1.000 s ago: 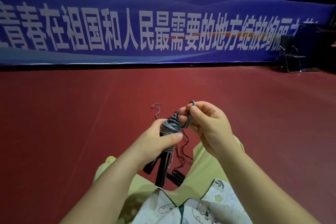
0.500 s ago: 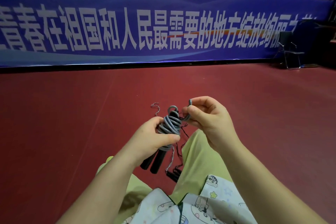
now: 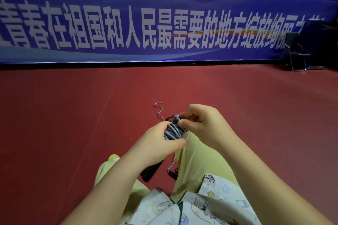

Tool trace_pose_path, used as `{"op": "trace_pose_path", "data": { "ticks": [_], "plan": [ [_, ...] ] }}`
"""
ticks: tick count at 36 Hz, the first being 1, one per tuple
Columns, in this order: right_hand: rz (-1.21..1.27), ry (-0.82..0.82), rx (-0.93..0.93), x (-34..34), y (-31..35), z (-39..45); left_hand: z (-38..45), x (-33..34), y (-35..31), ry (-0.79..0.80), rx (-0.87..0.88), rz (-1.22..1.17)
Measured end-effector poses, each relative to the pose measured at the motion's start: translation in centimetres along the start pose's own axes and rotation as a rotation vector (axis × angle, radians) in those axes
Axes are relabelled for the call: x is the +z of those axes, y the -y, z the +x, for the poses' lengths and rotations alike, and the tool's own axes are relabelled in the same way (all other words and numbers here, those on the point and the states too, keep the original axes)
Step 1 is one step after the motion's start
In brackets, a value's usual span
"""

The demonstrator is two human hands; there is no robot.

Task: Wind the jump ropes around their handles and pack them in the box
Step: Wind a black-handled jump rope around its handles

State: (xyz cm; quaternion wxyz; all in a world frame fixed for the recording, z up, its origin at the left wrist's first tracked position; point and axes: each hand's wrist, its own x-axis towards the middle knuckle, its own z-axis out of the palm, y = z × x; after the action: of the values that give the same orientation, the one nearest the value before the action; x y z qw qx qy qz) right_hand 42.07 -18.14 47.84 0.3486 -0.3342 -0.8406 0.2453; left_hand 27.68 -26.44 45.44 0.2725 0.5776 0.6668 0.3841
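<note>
Gripped in the left hand [image 3: 155, 142] is a grey rope [image 3: 172, 131] wound round black handles [image 3: 151, 171]; its end is pinched by the right hand [image 3: 199, 124].

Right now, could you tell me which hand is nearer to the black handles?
Left. The left hand grips the wound grey rope just above the black handles; the right hand pinches the rope's top end, farther up.

Left hand [image 3: 157, 140] and right hand [image 3: 199, 122] both curled, gripping
</note>
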Motion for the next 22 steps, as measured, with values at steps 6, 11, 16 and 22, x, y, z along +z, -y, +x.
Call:
{"op": "trace_pose_path", "data": {
  "ticks": [6,11,16,22],
  "plan": [
    [-0.023,0.007,0.020,0.10,-0.17,-0.04,-0.02,-0.05,-0.19,0.000,-0.007,0.012],
    [-0.060,0.043,0.058,0.20,-0.58,-0.18,0.02,0.12,-0.46,0.025,-0.060,0.086],
    [-0.140,0.030,-0.010,0.47,-0.43,-0.71,0.11,0.31,-0.36,0.029,-0.093,0.139],
    [-0.149,0.044,0.002,0.32,-0.75,-0.70,0.33,0.47,-0.65,0.016,-0.120,0.212]
  ]
}}
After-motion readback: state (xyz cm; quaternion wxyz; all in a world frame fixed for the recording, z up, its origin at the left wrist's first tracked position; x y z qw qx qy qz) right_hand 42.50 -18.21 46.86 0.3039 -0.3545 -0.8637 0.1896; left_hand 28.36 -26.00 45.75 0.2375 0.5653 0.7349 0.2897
